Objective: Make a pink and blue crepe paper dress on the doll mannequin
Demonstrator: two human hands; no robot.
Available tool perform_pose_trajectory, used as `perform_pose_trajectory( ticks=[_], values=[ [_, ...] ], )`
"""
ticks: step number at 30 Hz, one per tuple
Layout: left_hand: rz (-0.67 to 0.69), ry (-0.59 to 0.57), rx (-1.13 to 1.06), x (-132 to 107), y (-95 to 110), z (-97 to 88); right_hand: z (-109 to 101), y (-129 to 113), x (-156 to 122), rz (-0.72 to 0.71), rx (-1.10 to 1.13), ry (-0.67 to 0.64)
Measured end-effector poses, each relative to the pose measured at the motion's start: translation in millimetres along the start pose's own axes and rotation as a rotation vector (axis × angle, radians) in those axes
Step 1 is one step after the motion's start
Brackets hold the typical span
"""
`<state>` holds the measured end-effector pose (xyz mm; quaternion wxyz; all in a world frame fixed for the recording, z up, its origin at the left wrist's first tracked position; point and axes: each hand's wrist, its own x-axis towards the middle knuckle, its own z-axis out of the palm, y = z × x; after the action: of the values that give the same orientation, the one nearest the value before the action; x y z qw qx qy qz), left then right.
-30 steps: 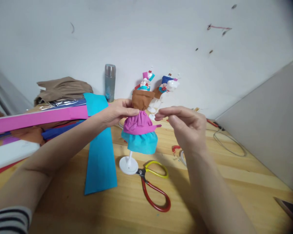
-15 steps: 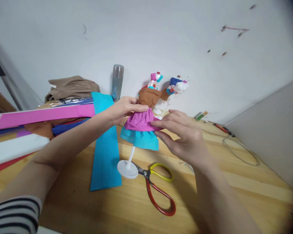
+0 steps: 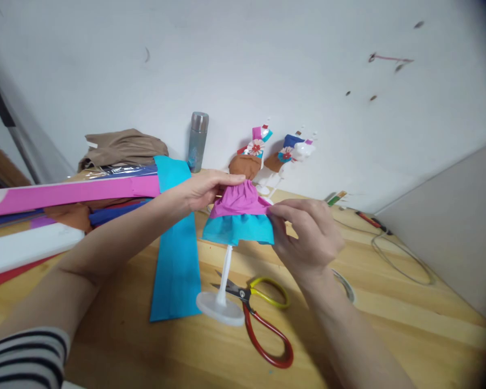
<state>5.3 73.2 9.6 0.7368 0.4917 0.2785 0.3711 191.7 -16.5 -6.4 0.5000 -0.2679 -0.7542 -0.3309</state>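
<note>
A small doll-size dress form (image 3: 225, 273) on a white stem and round base wears a skirt (image 3: 238, 201) of gathered pink cloth over a turquoise lower tier. My left hand (image 3: 214, 186) pinches it at the narrow waist, thumb in front. At the skirt's right side, my right hand (image 3: 308, 229) pinches the pink layer's edge between thumb and forefinger. Just behind the base, scissors (image 3: 245, 297) with one yellow and one red handle lie open on the table. The far side of the skirt is hidden.
Turquoise cloth (image 3: 176, 270) lies left of the scissors. Pink cloth (image 3: 85, 194) and other folded fabrics are piled at left. A flask (image 3: 198, 141) and two dressed miniature forms (image 3: 247, 165) stand by the wall. A cable (image 3: 392, 262) curls at right.
The skirt and its stand have tipped more upright, the base swinging right and nearer. My right hand has shifted from fingers laid along the skirt to a pinch on its right edge.
</note>
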Motion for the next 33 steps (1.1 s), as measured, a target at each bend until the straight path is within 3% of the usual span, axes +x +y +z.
perform_pose_trajectory(
  ticks=[5, 11, 16, 23, 26, 30, 33],
  values=[
    [0.002, -0.013, -0.006, -1.6, -0.1, 0.8, -0.2, -0.6, -0.3, -0.03, 0.076, -0.046],
    [0.042, 0.065, 0.104, -5.4, 0.7, 6.3, -7.9, -9.1, 8.3, 0.113, 0.21, -0.146],
    [0.029, 0.09, 0.129, -10.6, 2.9, 13.2, -6.4, -10.3, 10.6, 0.029, 0.11, -0.3],
    [0.007, 0.12, 0.075, -5.2, 2.7, 6.7, -1.2, -9.4, 6.8, -0.094, 0.0, -0.225],
    [0.011, 0.151, 0.07, -2.8, 1.8, 4.6, -1.1, -10.9, 6.8, -0.068, 0.007, -0.201],
    [0.046, 0.15, 0.186, -7.2, 0.9, 7.7, -0.4, -12.5, 6.7, 0.043, 0.083, -0.282],
    [0.072, 0.126, 0.22, -10.6, -0.1, 9.3, 2.0, -11.8, 4.9, 0.005, 0.07, -0.328]
  ],
)
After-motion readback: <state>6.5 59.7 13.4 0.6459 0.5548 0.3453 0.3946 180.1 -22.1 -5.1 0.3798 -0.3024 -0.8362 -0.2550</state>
